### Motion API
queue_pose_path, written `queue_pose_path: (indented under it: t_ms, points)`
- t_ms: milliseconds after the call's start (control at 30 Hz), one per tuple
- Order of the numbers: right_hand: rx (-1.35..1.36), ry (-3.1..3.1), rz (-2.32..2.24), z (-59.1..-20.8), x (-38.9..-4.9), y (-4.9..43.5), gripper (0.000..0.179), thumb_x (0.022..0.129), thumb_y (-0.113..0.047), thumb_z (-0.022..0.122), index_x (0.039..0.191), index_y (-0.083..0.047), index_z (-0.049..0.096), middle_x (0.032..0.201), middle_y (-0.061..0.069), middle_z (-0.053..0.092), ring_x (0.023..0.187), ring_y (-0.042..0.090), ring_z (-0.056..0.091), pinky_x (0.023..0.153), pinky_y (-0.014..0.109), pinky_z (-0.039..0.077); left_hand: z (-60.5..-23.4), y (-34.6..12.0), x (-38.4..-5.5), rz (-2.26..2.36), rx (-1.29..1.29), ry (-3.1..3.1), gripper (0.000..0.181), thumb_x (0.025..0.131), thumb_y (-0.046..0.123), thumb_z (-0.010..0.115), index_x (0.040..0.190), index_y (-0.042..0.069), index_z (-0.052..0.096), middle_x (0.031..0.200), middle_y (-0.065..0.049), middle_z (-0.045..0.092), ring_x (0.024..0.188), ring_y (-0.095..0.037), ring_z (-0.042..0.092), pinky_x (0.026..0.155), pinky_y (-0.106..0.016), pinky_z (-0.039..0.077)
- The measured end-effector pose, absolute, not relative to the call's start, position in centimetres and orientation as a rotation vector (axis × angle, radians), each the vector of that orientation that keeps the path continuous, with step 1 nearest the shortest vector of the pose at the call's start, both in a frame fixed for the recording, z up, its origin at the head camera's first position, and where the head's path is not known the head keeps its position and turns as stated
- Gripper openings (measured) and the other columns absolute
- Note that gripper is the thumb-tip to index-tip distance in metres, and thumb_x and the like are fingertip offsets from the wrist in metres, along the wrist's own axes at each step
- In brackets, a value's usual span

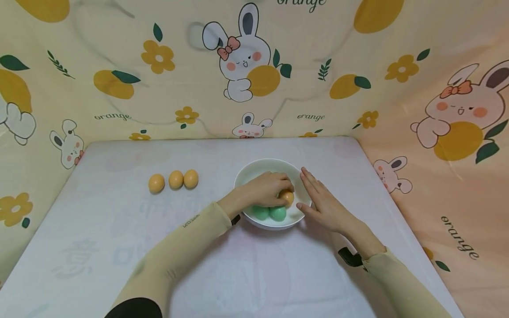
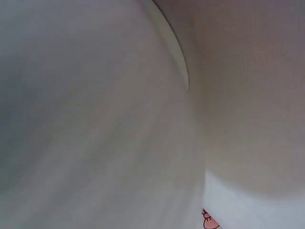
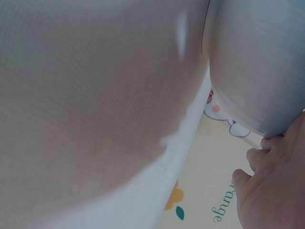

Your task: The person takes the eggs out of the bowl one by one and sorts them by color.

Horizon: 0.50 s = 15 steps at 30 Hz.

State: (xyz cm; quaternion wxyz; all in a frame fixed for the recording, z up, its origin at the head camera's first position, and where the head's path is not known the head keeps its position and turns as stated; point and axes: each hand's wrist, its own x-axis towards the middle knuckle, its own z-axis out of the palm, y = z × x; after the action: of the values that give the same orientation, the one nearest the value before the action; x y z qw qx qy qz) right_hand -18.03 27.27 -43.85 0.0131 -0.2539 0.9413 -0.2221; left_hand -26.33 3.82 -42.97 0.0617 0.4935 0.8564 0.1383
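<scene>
A white bowl [image 1: 256,169] stands on the table, right of its middle. My left hand [image 1: 262,190] reaches over the bowl and grips a brown egg [image 1: 287,198] inside it, with the fingers curled around the shell. Two green eggs, one [image 1: 261,213] partly under the hand and another [image 1: 278,214] beside it, lie at the bowl's near side. Against the bowl's right side, my right hand [image 1: 326,205] rests with straight fingers. The right wrist view shows that hand [image 3: 274,183] at the bowl's outer wall [image 3: 257,62]. Blurred pale surfaces fill the left wrist view.
Three more brown eggs, one [image 1: 157,183] slightly apart from a close pair [image 1: 184,179], lie to the bowl's left on the white-covered table [image 1: 222,274]. A patterned cloth [image 1: 179,88] with rabbits and oranges hangs behind and along the sides.
</scene>
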Motion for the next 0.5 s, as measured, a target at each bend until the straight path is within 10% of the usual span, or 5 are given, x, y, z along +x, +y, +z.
queue_pose_path:
  t_ms: [500]
  points:
    - [-0.76, 2.921, -0.691, -43.98, -17.96, 27.32, 0.088, 0.106, -0.042, 0.057, 0.168, -0.01, 0.004, 0.175, 0.005, -0.003, 0.16, 0.035, 0.006, 0.125, 0.063, 0.013, -42.7, 3.51, -25.95, 0.419, 1.449, 2.543, 0.044, 0.092, 0.034, 0.078, 0.133, 0.021, 0.069, 0.13, 0.003, 0.067, 0.123, -0.013, 0.059, 0.1, -0.038, 0.039]
